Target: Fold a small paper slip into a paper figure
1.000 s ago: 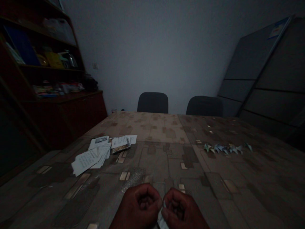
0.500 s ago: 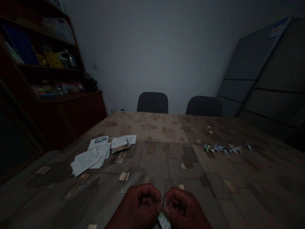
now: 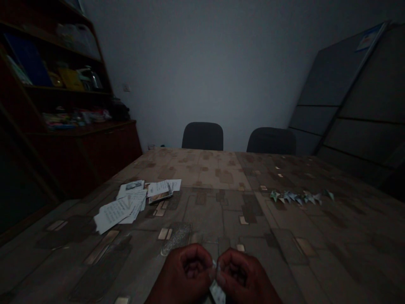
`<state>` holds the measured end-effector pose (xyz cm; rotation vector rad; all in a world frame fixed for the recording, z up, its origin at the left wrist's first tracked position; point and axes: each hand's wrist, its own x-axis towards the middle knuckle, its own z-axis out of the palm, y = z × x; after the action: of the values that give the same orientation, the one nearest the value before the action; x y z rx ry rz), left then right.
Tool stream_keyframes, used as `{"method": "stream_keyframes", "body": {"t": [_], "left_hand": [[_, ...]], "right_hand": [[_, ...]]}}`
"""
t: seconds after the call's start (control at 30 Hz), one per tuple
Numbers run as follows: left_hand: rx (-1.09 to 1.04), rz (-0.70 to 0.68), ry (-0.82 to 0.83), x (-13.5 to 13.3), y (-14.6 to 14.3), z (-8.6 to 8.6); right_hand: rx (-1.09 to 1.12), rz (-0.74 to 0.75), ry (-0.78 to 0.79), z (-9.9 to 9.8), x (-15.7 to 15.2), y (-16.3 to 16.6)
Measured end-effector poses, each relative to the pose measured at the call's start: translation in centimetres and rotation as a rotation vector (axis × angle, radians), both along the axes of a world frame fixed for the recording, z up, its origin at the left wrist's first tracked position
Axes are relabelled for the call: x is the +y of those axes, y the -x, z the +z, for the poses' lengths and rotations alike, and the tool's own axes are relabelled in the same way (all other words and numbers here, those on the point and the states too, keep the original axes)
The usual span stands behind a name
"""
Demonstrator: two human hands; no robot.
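Close to the table's near edge, my left hand [image 3: 190,272] and my right hand [image 3: 238,274] meet with curled fingers. Between their thumbs and fingertips they pinch a small folded piece of paper [image 3: 217,292], pale with faint printing. Its lower part shows below the thumbs, a small tip pokes up between the fingertips, and the rest is covered by my fingers. Off to the right on the table stands a row of small folded paper figures [image 3: 294,197], pointed and pale green, blue and whitish. At the left lies a loose spread of printed paper sheets [image 3: 117,213].
A patterned cloth covers the table [image 3: 205,211]. A small stack of cards or papers [image 3: 160,191] lies beside the loose sheets. Two dark chairs [image 3: 202,136] stand at the far side by the wall. A shelf cabinet [image 3: 82,126] is at the left, grey panels [image 3: 319,88] at the right.
My fingertips have parted slightly, and a bit of the paper now shows between them at the top. My left hand has shifted a little. The things on the table are unmoved.
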<state>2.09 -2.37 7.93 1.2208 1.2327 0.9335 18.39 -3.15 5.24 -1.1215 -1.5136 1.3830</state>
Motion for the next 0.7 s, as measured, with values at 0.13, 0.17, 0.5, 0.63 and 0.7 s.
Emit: {"method": "stream_keyframes", "body": {"t": [0.13,0.17,0.5,0.63,0.7], "left_hand": [[-0.029,0.042,-0.031,0.0,-0.2,-0.5],[-0.037,0.048,-0.043,0.0,-0.2,-0.6],[-0.097,0.144,-0.075,0.2,0.0,-0.1],[-0.184,0.144,-0.035,0.7,0.9,0.3],[-0.231,0.041,0.0,0.9,1.2,0.0]], "right_hand": [[0.014,-0.005,0.022,0.3,0.1,0.1],[0.01,-0.008,0.024,0.4,0.1,0.1],[-0.039,0.027,0.041,-0.3,-0.1,0.3],[-0.007,0.045,0.063,-0.6,0.0,0.2],[0.032,0.045,0.062,-0.8,0.1,0.0]]}}
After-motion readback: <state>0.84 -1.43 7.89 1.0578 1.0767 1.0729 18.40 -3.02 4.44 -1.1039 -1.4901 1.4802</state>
